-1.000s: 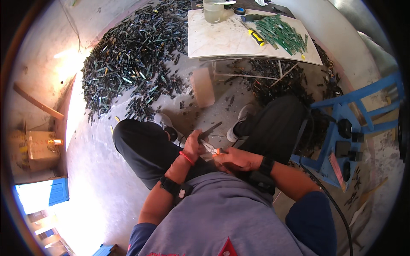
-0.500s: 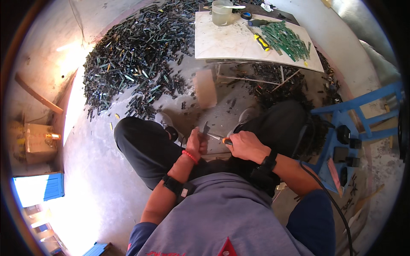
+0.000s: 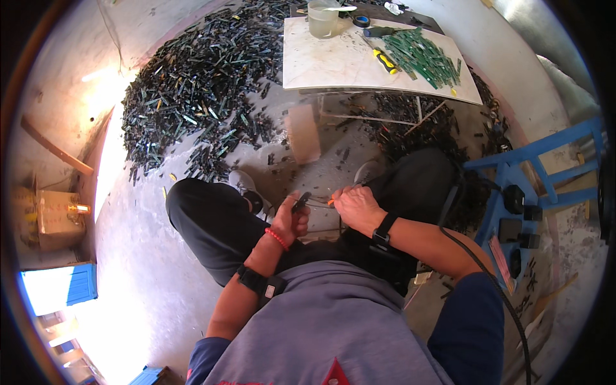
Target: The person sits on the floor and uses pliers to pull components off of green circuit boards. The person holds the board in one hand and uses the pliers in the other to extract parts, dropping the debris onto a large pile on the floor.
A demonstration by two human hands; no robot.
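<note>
Between my knees, my left hand [image 3: 292, 218] is closed around a thin dark strip [image 3: 301, 202], one end sticking up past the thumb. A little to its right, my right hand [image 3: 359, 208] is closed on a screwdriver [image 3: 331, 202]. Only an orange bit of its handle shows at the fingers; the shaft is hard to make out now. The two hands are slightly apart.
A large heap of dark strips [image 3: 186, 96] covers the floor at the far left. Ahead stands a white-topped table [image 3: 321, 67] with green strips [image 3: 427, 58], a yellow-black screwdriver [image 3: 386, 62], blue tape [image 3: 361, 21] and a cup [image 3: 323, 22]. A blue chair [image 3: 497, 212] holds black devices on the right.
My right hand has turned and shifted slightly, and the screwdriver's shaft, plain before against the strip, no longer shows clearly. The strip in my left hand is tilted more to the right.
</note>
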